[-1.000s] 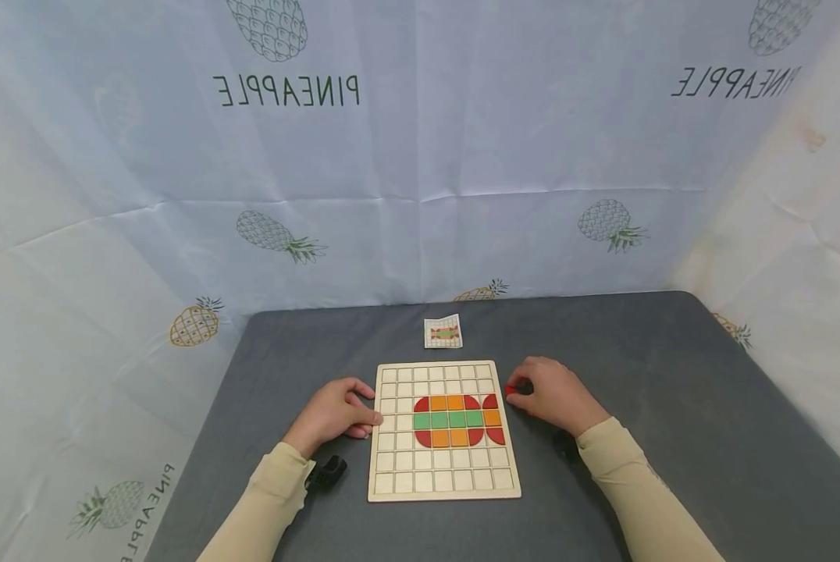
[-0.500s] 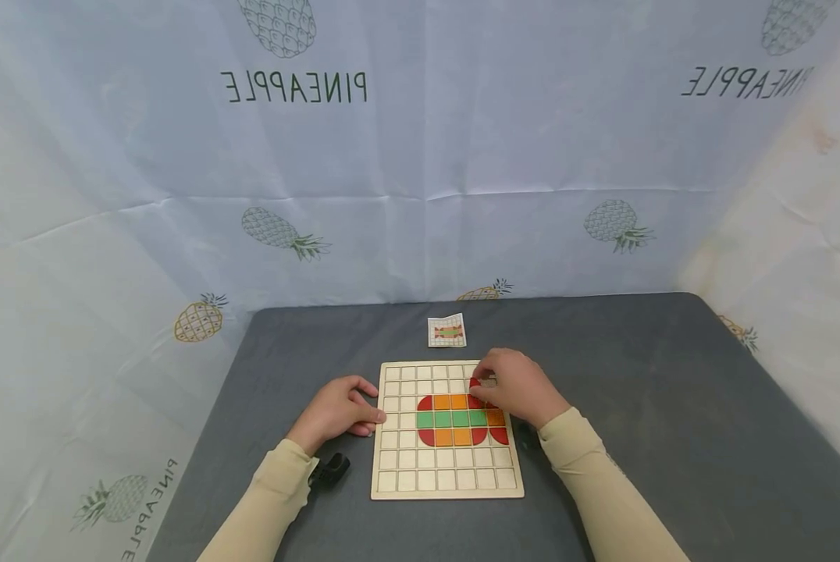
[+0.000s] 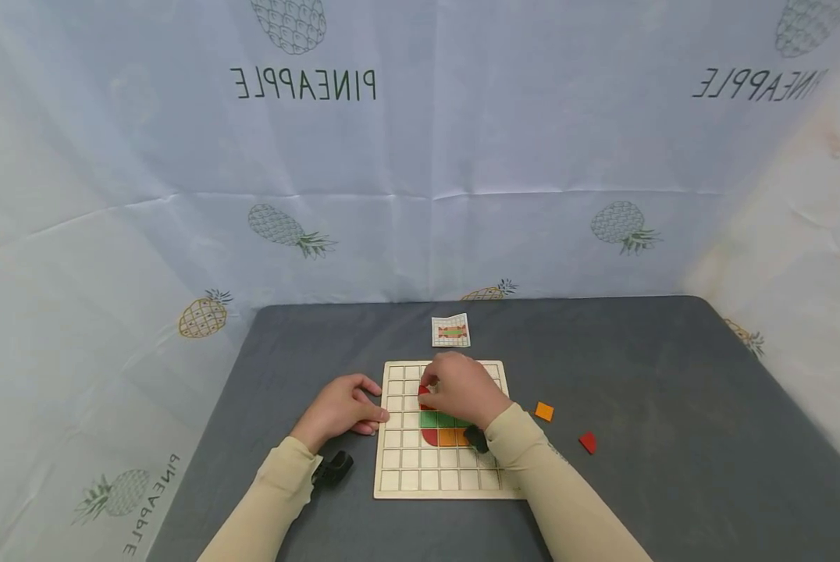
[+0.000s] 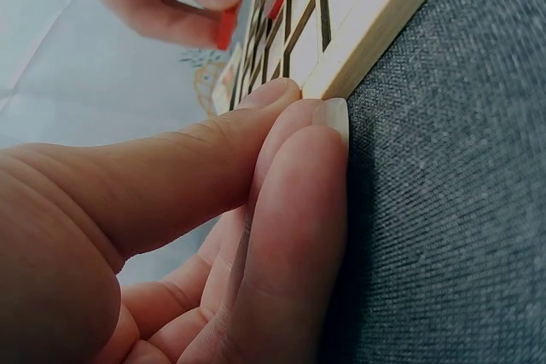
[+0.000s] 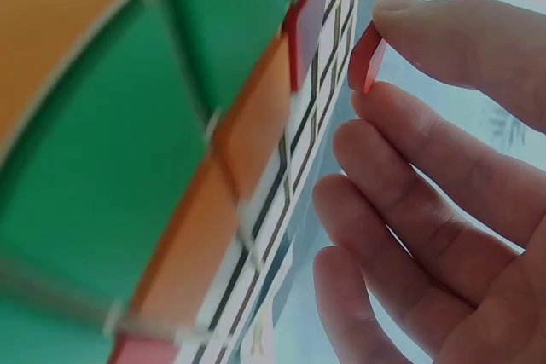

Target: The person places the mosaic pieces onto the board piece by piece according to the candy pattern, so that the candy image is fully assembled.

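Note:
A pale wooden grid board (image 3: pixel 409 459) lies on the table, bearing green, orange and red tiles. At its left edge, my left hand (image 3: pixel 339 410) pinches the rim, thumb on top and a finger against the side. My right hand (image 3: pixel 462 388) hovers over the left part of the tile pattern and pinches a red tile (image 5: pixel 365 57) between thumb and index finger. That tile is off the board, tilted, and its other fingers are loosely curled. Green tiles (image 3: pixel 446 419) and an orange tile (image 3: pixel 446 437) show below the hand; the hand and sleeve hide the pattern's right part.
Loose on the grey table (image 3: pixel 645 375), right of the board, lie an orange square tile (image 3: pixel 544 410) and a red curved tile (image 3: pixel 588 442). A small printed pattern card (image 3: pixel 451 331) lies behind the board. Pineapple-print cloth (image 3: pixel 420 140) hangs around the table.
My right hand has moved left, from beside the board's right edge to over the pattern's left part, carrying the red tile. Two loose tiles at right are uncovered. My left hand stays put.

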A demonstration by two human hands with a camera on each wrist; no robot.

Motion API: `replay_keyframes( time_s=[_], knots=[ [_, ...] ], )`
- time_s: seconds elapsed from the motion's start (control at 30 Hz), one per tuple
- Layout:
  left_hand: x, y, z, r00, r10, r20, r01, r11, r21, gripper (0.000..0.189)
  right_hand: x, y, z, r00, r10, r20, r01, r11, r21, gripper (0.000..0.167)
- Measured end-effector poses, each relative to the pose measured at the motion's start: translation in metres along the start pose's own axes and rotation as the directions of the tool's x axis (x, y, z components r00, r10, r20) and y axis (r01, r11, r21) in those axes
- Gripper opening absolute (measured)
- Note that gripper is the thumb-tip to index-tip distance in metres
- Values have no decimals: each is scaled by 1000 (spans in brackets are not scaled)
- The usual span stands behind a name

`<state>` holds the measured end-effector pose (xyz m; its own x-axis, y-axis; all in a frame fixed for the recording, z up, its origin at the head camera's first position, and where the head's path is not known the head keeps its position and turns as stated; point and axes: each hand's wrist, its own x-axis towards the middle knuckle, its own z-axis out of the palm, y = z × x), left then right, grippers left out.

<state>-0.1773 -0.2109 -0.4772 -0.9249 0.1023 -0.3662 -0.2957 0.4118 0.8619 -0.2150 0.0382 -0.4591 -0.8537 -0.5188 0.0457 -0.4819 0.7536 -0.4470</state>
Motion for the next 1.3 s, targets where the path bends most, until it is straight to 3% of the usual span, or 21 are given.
replay_keyframes(
  time_s=[0.63, 1.3],
  knots=[
    [2, 0, 1, 1000, -6, -2, 6, 1000, 5, 42, 10, -16, 15, 997, -77, 32, 80, 992, -103, 14],
    [2, 0, 0, 1000, -2, 0, 2, 1000, -2, 41, 11, -23, 12, 997, -49, 59, 56, 991, -123, 16]
  ],
)
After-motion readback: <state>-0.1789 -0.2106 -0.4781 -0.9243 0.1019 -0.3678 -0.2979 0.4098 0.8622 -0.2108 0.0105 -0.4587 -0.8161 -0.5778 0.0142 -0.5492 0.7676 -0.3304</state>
